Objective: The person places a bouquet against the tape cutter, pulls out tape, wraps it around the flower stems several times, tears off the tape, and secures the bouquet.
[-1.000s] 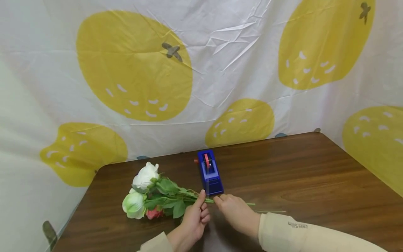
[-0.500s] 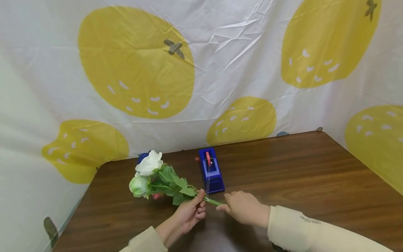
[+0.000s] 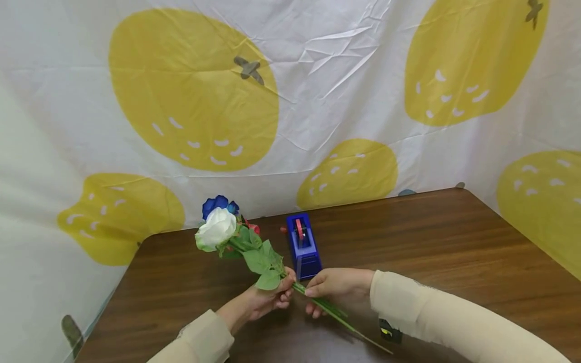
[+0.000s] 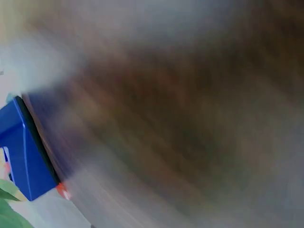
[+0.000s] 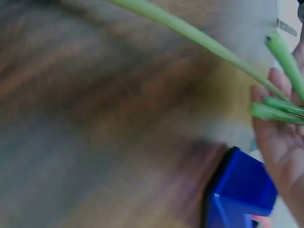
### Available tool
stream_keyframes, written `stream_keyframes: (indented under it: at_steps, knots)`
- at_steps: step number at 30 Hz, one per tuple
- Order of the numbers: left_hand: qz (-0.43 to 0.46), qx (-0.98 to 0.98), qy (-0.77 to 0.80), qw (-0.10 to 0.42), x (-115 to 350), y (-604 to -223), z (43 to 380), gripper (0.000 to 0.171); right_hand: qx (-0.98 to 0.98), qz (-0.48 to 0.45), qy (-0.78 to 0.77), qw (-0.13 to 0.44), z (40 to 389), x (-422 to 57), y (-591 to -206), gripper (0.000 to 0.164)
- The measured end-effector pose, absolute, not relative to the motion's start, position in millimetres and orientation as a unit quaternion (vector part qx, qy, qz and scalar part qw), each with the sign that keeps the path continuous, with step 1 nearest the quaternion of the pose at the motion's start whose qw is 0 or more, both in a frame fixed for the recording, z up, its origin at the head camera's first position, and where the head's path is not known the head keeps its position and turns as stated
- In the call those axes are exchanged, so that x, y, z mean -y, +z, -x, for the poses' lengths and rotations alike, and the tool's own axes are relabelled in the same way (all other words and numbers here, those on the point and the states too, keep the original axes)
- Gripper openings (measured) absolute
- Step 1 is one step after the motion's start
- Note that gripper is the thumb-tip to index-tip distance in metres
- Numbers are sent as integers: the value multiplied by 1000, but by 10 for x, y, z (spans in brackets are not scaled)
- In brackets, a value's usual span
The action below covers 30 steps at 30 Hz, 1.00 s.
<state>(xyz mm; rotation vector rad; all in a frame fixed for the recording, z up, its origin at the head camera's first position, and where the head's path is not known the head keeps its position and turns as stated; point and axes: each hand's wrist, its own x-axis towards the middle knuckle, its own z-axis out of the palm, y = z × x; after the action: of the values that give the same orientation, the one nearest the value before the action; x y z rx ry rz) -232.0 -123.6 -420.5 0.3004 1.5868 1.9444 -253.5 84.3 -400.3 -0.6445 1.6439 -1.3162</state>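
A bunch of artificial flowers tilts over the table, with a white rose (image 3: 218,229), a blue flower (image 3: 215,205) and a red bloom (image 3: 253,229) at its upper left end. My left hand (image 3: 268,300) grips its green stems just under the leaves (image 3: 260,259). Lower down, my right hand (image 3: 333,287) holds the stems (image 3: 333,310) between thumb and fingers. Beyond the hands stands a blue tape dispenser (image 3: 305,247); a clear strip of tape (image 3: 299,264) runs from it toward the stems. Stem ends (image 5: 268,111) show near a palm in the right wrist view.
The brown wooden table (image 3: 408,237) reaches back to a white curtain (image 3: 290,101) with yellow fruit prints. One longer stem (image 3: 372,343) sticks out past the others toward the front right. Both wrist views show a blurred tabletop and the dispenser's blue side (image 4: 28,152).
The flower heads have risen and swung up toward the back, while the stem ends have dropped to the front right. My right hand has turned, its fingers now below the stems. The dispenser stays put.
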Motion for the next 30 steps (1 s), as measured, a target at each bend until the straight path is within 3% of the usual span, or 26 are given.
stream_keyframes:
  at_steps: [6, 14, 18, 23, 27, 30]
  knots:
    - [-166, -591, 721, 323, 1271, -4225, 2399, 17, -548, 220, -609, 529, 2545, -840, -4184, 20]
    - [-175, -587, 713, 342, 1275, -4290, 2428, 20, -552, 210, -634, 499, 2472, -821, -4292, 23]
    - [-148, -570, 745, 314, 1232, -4314, 2364, 15, -561, 204, -640, 484, 2441, -807, -4280, 23]
    - [-73, -533, 808, 239, 1129, -4306, 2202, 4, -569, 213, -648, 459, 2421, -795, -4233, 23]
    - [-18, -522, 829, 199, 1040, -4270, 2094, 4, -589, 218, -648, 431, 2415, -782, -4200, 22]
    - [1, -527, 827, 195, 989, -4258, 2039, 15, -616, 216, -637, 410, 2408, -775, -4159, 21]
